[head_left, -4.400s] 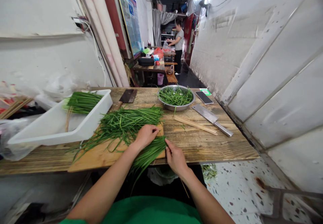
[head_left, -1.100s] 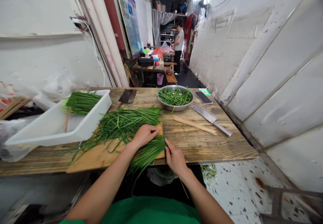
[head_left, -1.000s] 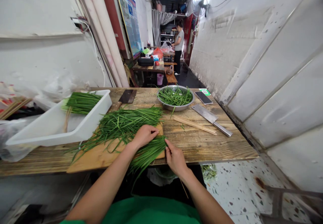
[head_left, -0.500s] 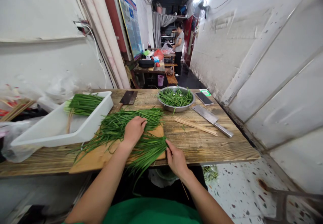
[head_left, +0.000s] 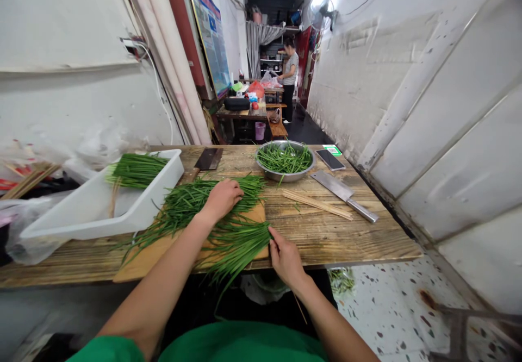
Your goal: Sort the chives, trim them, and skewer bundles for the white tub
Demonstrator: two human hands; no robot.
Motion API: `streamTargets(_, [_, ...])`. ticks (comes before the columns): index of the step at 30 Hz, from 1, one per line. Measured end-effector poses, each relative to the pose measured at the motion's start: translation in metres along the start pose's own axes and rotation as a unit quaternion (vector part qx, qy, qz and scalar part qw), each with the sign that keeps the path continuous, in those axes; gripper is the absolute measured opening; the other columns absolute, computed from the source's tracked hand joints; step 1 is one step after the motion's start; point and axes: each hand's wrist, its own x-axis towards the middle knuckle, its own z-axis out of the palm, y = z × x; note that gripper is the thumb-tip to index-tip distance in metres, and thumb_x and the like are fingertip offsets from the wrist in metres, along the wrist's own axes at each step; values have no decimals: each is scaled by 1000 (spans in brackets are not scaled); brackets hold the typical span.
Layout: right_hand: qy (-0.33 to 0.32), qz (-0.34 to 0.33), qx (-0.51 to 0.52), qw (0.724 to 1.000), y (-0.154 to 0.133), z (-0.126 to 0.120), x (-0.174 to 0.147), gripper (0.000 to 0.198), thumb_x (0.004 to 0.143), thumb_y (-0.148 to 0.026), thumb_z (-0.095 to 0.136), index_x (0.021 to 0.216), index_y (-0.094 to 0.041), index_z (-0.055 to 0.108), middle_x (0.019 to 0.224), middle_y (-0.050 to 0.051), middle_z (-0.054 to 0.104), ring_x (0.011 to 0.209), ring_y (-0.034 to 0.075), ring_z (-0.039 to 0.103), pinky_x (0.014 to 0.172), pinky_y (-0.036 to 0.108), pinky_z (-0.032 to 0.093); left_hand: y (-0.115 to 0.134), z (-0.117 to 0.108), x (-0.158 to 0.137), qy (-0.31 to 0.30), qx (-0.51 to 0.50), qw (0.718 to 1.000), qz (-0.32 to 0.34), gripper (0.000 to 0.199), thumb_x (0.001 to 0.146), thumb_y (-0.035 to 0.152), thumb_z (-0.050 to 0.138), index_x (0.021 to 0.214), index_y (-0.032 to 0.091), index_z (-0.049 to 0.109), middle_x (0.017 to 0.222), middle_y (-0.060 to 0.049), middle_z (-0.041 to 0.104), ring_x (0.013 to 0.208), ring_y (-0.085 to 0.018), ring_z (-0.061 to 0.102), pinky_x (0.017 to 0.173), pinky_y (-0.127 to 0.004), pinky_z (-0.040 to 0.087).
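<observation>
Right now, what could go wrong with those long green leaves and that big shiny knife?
Some tips of the lower green bunch hang over the front edge of the table, so it might slide if the right hand bumps its other end. The shiny cleaver lies bare beside the thin sticks, so someone reaching for them could get cut.

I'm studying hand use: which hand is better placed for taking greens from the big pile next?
Probably the left hand: it is at the pile, while the right hand is at the end of the nearer bunch.
</observation>
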Motion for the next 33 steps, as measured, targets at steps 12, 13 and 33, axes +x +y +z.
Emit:
streamTargets(12, [-5, 1, 9, 1000, 0, -2, 1, 39, 83, -17, 37, 120, -11, 49, 102, 12, 64, 87, 21, 63, 75, 31, 51, 52, 15, -30, -8, -214, 973, -88, 24, 81, 27, 45, 93, 20, 65, 90, -4, 66, 85, -17, 56, 79, -30, 36])
streamTargets(13, [-6, 3, 8, 1000, 0, -2, 1, 39, 83, -17, 37, 120, -11, 49, 102, 12, 64, 87, 21, 63, 76, 31, 51, 53, 19, -30, -15, -229, 968, -98, 25, 80, 27, 45, 91, 20, 66, 91, -3, 66, 85, -17, 57, 79, -29, 37])
streamTargets(33, [-19, 12, -13, 1000, 0, -2, 3, 39, 83, -16, 37, 118, -10, 50, 97, 12, 66, 80, 20, 65, 74, 30, 51, 63, 31, -17, -58, -267, 955, -118, 22, 80, 28, 43, 75, 16, 60, 69, -2, 59, 66, -15, 53, 59, -23, 36])
